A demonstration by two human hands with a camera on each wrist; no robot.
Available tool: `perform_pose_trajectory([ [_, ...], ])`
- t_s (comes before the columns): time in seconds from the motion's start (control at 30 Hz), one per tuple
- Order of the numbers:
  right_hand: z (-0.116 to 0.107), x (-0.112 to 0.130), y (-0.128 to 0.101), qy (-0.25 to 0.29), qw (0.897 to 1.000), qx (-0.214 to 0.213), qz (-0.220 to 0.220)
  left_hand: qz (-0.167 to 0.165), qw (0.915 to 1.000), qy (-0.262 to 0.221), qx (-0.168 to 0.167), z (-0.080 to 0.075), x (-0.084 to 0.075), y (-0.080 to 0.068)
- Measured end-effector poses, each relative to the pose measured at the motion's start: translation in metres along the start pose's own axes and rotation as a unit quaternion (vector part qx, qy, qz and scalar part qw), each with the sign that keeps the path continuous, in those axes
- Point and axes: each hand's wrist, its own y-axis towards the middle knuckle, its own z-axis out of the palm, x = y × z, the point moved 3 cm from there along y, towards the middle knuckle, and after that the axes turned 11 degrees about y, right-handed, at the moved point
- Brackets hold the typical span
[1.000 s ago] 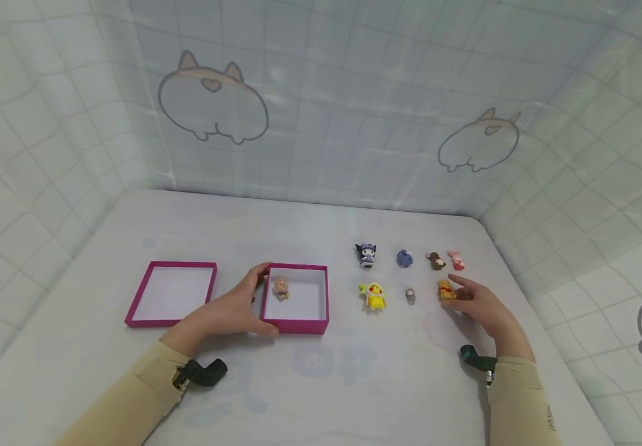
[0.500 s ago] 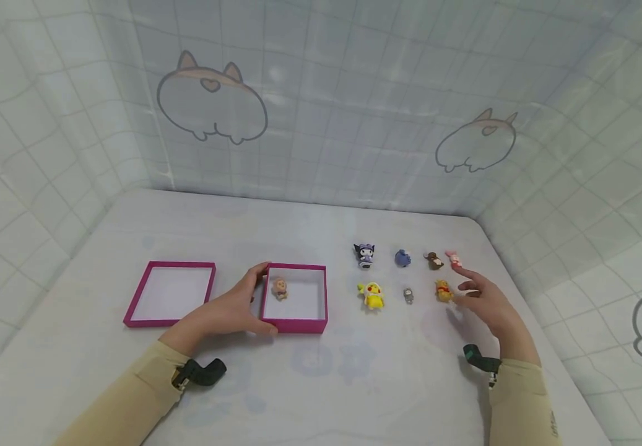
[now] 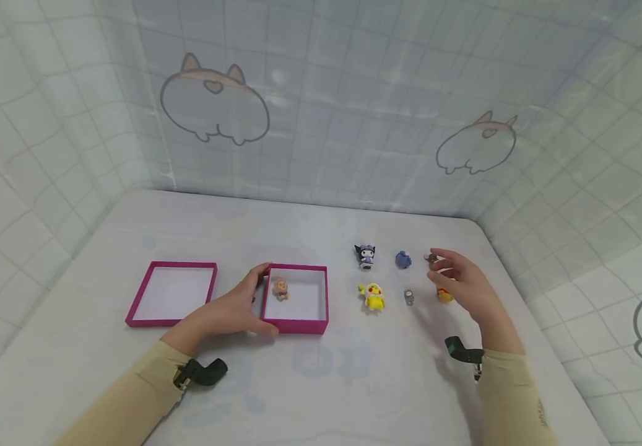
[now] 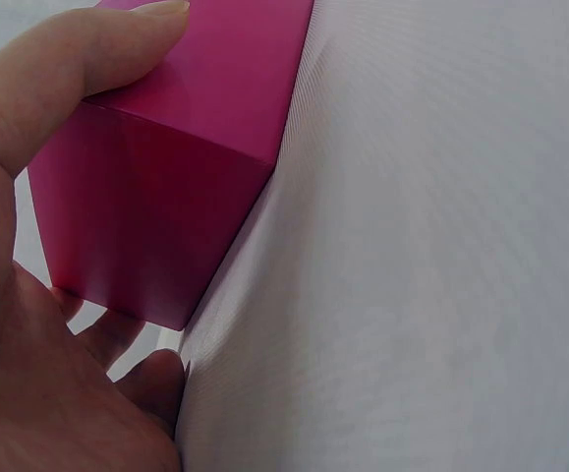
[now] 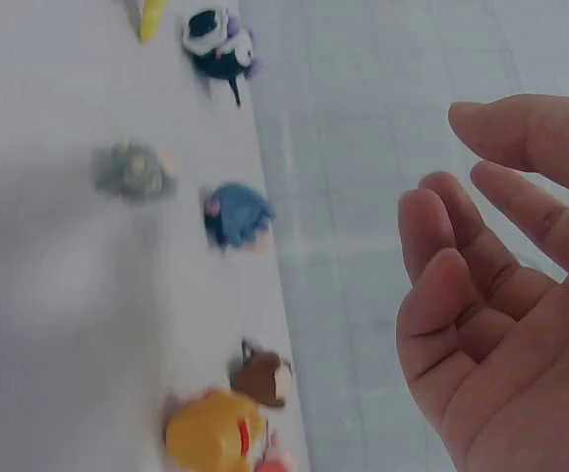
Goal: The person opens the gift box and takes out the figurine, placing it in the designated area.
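Note:
My left hand (image 3: 234, 308) grips the magenta box (image 3: 298, 326) by its left side, thumb on the front wall and fingers round the far corner. The left wrist view shows the thumb flat on the box's wall (image 4: 235, 88). Inside the box lies a small beige monkey-like figurine (image 3: 281, 288). My right hand (image 3: 462, 282) hovers over the right-hand figurines with loosely bent fingers and nothing between them. Under it, partly covered, are a yellow bear figurine (image 3: 445, 295) and a brown figurine (image 3: 431, 259). The right wrist view also shows a bit of a pink figurine (image 5: 276, 460).
A magenta-rimmed lid (image 3: 171, 323) lies left of the box. Between box and right hand stand a black-and-purple figurine (image 3: 365, 256), a yellow hooded figurine (image 3: 374, 297), a blue figurine (image 3: 403, 259) and a small grey figurine (image 3: 408, 296). A tiled-pattern curtain (image 3: 321, 124) hangs behind the table.
My right hand has let go of the yellow bear, drawn back to the right, then risen and moved left over the figurines. The left hand and box have stayed put.

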Motion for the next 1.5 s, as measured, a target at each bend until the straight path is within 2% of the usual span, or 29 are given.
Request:
perform_pose_trajectory([
  [0.4,0.027,0.025,0.012,0.014,0.998,0.024,-0.059,-0.006,1.0000,0.003,0.003,0.003,-0.002,0.002],
  [1.13,0.087,0.071,0.032,0.031,0.994,0.088,-0.062,-0.007,1.0000,0.006,0.003,0.003,-0.004,0.002],
  [1.5,0.113,0.092,0.035,0.080,0.983,0.131,-0.097,-0.005,1.0000,0.007,0.002,0.003,-0.005,0.003],
])
